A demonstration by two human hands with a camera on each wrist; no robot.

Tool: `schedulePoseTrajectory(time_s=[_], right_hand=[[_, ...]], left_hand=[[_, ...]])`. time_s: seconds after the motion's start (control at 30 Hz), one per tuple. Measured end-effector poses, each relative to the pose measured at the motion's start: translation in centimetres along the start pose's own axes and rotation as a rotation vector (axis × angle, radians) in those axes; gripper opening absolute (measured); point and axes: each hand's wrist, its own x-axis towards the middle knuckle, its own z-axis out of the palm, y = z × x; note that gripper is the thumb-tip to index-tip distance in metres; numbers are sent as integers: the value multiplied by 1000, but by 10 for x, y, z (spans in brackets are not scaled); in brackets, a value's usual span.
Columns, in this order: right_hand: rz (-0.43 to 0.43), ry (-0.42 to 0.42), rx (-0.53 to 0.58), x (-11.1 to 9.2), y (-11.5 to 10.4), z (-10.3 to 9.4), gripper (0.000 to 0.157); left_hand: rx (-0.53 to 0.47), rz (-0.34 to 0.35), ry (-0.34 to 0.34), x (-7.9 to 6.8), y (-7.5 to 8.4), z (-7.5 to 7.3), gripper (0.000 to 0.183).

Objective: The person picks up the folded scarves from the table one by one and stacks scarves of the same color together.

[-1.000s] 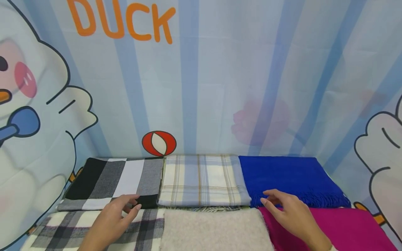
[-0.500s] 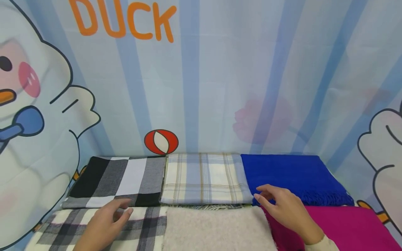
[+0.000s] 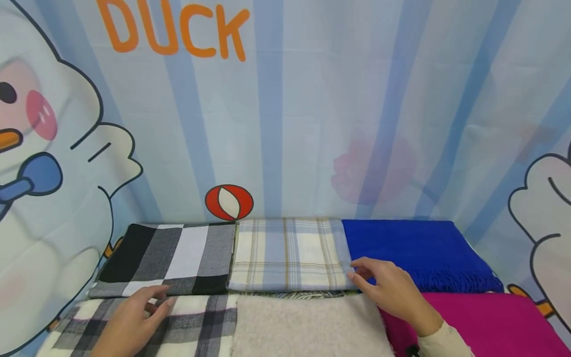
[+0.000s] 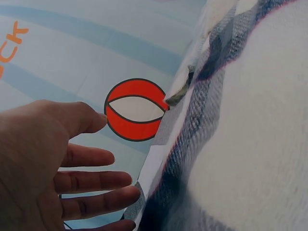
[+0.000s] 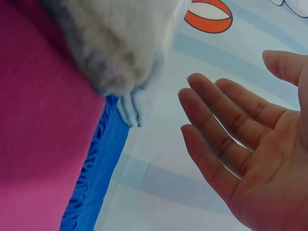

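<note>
My left hand [image 3: 134, 320] hovers over the black, white and grey plaid scarf [image 3: 209, 322] in the front left, its fingers relaxed and holding nothing. In the left wrist view that hand [image 4: 62, 163] has its fingers spread, beside the plaid cloth edge. My right hand [image 3: 390, 287] is above the meeting corner of the light blue and cream plaid scarf [image 3: 290, 253], the royal blue fringed scarf [image 3: 401, 243] and the magenta scarf [image 3: 482, 317]. The right wrist view shows its palm [image 5: 274, 168] bare, fingers loosely extended.
A folded black, grey and white checked scarf [image 3: 169, 253] lies at the back left. An oatmeal fuzzy scarf [image 3: 308, 322] lies in the front middle. Behind the two rows hangs a pale blue striped backdrop [image 3: 303, 109] printed with cartoon ducks and a red ball [image 3: 229, 202].
My left hand has drifted left and toward me. The right hand has moved left, from the blue scarf's front edge to near the light plaid scarf's right edge. The scarves stay put.
</note>
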Motion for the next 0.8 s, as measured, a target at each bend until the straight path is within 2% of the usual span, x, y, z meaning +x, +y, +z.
schedulePoseTrajectory(time_s=[0.17, 0.47, 0.63, 0.8], right_hand=[[-25, -11, 0, 6, -4, 7, 51], [-110, -2, -25, 14, -16, 16, 40], [-114, -26, -30, 19, -23, 19, 41], [-118, -45, -29, 24, -31, 20, 34]], left_hand=[[-11, -17, 2, -1, -8, -2, 53], [7, -97, 3, -4, -20, -6, 63], [12, -125, -2, -4, -25, -7, 63], [21, -137, 2, -5, -28, -8, 59]])
